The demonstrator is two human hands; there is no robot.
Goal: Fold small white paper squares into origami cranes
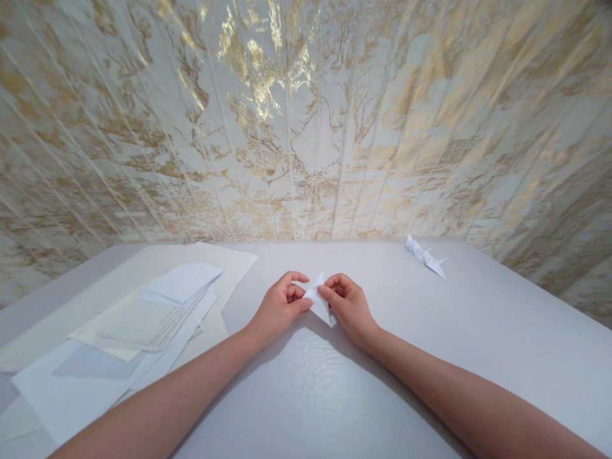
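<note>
A small piece of folded white paper [319, 307] is held up just over the table, between my two hands. My left hand [280, 305] grips its left edge, with the thumb in front, the index finger stretched above and the other fingers curled. On the opposite side, my right hand [352, 307] pinches the upper right part between thumb and bent fingers. The paper has pointed corners at its top and bottom. Parts of its folds are hidden behind the fingers.
Several loose sheets of paper [62, 398] overlap on the left of the pale table [306, 408], with a folded white stack [184, 282] on top. Several small pointed folded-paper pieces [424, 256] lie in a row at the back right. A gold-patterned curtain [306, 140] hangs behind the table.
</note>
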